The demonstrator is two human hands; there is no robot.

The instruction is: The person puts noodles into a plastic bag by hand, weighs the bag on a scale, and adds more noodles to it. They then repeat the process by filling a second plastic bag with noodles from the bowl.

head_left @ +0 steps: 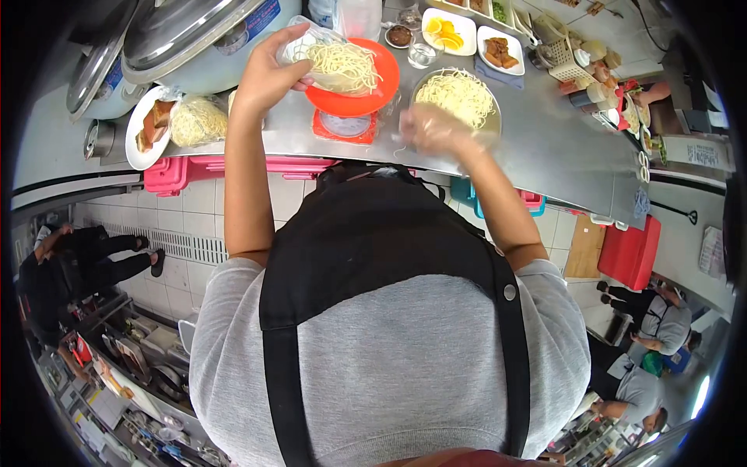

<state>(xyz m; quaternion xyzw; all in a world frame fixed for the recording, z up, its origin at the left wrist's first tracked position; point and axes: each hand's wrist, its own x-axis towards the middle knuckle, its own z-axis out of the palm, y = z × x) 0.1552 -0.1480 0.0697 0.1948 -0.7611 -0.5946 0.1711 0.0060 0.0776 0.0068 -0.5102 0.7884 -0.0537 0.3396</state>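
Observation:
My left hand (270,71) grips the edge of a clear plastic bag (305,45) on the left. Pale noodles (342,65) lie in the bag, which rests on the orange pan (383,87) of a kitchen scale (345,127). Smeared by motion, my right hand (432,128) is at the near left edge of a round metal bowl (496,124). More loose noodles (455,95) fill that bowl. The blur hides whether the right fingers hold anything.
Left of the scale are a filled noodle bag (198,121), a white plate (140,159) and large lidded pots (191,39). Behind the bowl stand a glass (422,54), a plate of orange slices (449,33) and a dish of brown pieces (500,51). Other people are farther back.

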